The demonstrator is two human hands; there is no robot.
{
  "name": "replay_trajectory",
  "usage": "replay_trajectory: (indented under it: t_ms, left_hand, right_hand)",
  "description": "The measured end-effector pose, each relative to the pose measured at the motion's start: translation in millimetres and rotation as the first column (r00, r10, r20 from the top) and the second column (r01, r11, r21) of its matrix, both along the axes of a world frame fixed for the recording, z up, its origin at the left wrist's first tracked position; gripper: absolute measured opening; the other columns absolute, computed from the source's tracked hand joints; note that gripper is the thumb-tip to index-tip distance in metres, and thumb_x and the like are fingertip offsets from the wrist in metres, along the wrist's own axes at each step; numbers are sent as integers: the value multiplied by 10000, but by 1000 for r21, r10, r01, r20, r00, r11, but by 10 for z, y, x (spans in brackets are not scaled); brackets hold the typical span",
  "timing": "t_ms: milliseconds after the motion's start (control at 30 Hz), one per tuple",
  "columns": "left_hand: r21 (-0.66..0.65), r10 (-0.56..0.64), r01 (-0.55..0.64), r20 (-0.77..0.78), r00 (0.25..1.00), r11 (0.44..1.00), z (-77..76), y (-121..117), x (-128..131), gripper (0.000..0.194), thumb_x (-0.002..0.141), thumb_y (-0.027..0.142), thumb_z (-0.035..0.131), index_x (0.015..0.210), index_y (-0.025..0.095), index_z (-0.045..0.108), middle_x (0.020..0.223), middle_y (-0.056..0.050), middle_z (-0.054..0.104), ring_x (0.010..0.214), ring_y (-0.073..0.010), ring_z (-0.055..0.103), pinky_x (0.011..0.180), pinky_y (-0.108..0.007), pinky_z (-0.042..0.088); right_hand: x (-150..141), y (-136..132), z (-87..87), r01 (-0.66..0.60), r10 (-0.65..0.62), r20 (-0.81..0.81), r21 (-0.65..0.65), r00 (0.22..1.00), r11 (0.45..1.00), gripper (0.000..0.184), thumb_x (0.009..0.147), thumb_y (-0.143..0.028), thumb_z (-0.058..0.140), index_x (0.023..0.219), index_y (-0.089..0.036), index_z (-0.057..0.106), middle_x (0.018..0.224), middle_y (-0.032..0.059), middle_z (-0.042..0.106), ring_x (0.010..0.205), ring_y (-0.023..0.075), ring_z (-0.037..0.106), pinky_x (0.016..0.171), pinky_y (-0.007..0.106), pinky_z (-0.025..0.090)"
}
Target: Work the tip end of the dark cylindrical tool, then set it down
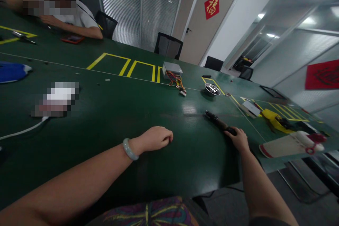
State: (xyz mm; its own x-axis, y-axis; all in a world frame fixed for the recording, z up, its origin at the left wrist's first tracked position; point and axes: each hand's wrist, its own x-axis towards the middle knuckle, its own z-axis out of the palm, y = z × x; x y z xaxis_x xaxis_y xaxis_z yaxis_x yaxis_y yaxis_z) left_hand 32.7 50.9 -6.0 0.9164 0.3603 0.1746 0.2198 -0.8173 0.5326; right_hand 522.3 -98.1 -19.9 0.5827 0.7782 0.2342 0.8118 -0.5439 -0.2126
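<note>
My right hand (240, 139) is wrapped round the rear end of a dark electric screwdriver (217, 121). The tool lies low along the green table (185, 162), its tip pointing away and to the left. My left hand (156, 138) rests on the tabletop in a loose fist, with nothing seen in it and a pale bangle (129, 149) at the wrist. Farther off, beyond both hands, are a grey power supply (172, 68) with a bundle of coloured wires (176, 80) and a shiny metal bowl (212, 89).
To the right a white bottle (286, 143) stands near the table edge, with a yellow object (275, 120) and a white box (249, 108) behind it. On the left lie a blurred phone-like thing (59, 99) with a white cable and a blue item (12, 72). Another person (84, 21) sits across.
</note>
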Motion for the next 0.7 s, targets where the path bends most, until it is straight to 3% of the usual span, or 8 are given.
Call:
replay_trajectory:
  t_ms: [100,233,400,500,600,700]
  left_hand:
    - [3,-43,43,42,998,999,22,-14,5,159,898,200,498,946,232,647,905,8,675,853,-153,618,779,-282,437]
    - [47,-187,183,117,975,982,78,-73,-3,196,885,156,506,989,243,647,929,20,684,867,-135,628,816,-267,435]
    - [308,-285,232,139,948,923,145,-170,-36,156,855,173,543,942,230,659,794,8,662,741,-144,608,726,-291,434]
    - [437,-325,221,179,929,872,165,-195,-71,145,846,188,543,925,221,660,761,-2,652,721,-153,602,707,-308,435]
    - [493,-335,181,245,910,851,162,-183,-111,145,830,184,536,900,220,657,740,-5,645,716,-155,599,705,-309,439]
    - [497,-319,126,327,890,859,143,-156,-147,156,823,165,519,885,217,652,730,-2,646,704,-144,594,717,-301,447]
  right_hand:
    - [-432,185,17,-107,108,-23,47,994,993,590,698,-659,635,1089,-218,671,1002,90,598,947,268,558,858,391,425]
    - [-1362,572,55,-286,292,-82,74,953,955,526,717,-615,656,1072,-228,680,995,69,597,923,242,559,856,375,418]
    - [-2714,1023,84,-473,482,-119,100,868,876,470,720,-576,710,1086,-284,665,1034,48,577,989,241,512,883,388,383]
    - [-3370,1256,78,-563,568,-163,83,806,822,516,701,-613,718,1105,-297,655,1057,52,561,1003,250,481,882,403,371]
    - [-3768,1442,64,-627,630,-202,85,750,774,557,685,-640,719,1106,-284,646,1077,55,556,1026,262,461,894,417,364]
    - [-3852,1504,83,-662,670,-243,125,702,739,523,732,-560,716,1166,-287,610,1139,51,551,1082,263,455,934,426,353]
